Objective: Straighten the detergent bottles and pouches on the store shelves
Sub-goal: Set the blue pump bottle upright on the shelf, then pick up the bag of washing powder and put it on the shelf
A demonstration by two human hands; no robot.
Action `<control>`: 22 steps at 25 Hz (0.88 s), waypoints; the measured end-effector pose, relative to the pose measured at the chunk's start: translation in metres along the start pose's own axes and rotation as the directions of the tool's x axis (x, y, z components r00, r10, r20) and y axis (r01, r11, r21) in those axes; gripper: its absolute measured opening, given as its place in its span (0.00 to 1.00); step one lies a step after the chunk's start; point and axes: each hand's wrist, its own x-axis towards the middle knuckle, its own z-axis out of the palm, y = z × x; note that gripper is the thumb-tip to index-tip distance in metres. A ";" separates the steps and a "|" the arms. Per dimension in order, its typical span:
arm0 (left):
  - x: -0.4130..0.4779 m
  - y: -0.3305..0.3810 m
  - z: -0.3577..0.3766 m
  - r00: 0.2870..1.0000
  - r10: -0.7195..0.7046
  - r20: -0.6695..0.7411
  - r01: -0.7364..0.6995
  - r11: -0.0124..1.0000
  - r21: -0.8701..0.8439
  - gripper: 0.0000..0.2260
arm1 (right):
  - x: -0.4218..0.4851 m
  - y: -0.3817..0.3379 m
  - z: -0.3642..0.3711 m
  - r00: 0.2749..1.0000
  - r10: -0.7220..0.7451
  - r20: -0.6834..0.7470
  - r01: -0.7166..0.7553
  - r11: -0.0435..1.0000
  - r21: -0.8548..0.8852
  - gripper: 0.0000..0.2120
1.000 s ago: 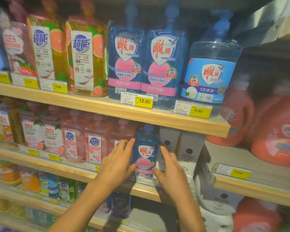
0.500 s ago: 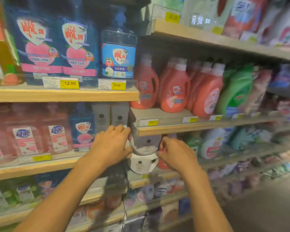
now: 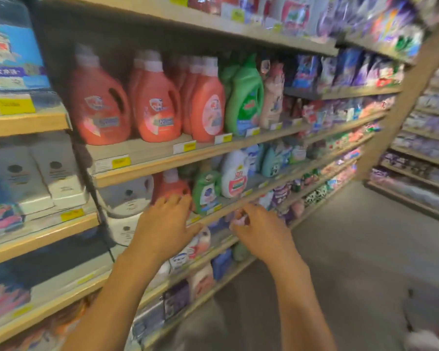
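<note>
While poised at the red bottle (blurred, left of the green bottle on the shelf), holds the left hand spread open, fingertips at its front, and the right hand loosely curled, seemingly empty. Next, probably needs both palms to square it.

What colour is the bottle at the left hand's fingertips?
Orange-red bottle, best seen in head view.
</note>
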 end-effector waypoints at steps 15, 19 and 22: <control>0.209 0.283 0.121 0.984 0.178 0.024 -0.179 0.983 0.028 0.17 | 0.068 0.344 -0.139 0.996 0.060 -0.064 -0.071 0.980 -0.186 0.16; 0.267 0.347 0.149 0.968 0.242 0.067 -0.243 0.970 0.010 0.18 | 0.091 0.421 -0.165 0.992 0.111 -0.065 -0.122 0.969 -0.215 0.20; 0.320 0.395 0.177 0.952 0.283 0.114 -0.285 0.959 0.001 0.20 | 0.123 0.482 -0.179 0.991 0.127 -0.051 -0.136 0.957 -0.255 0.19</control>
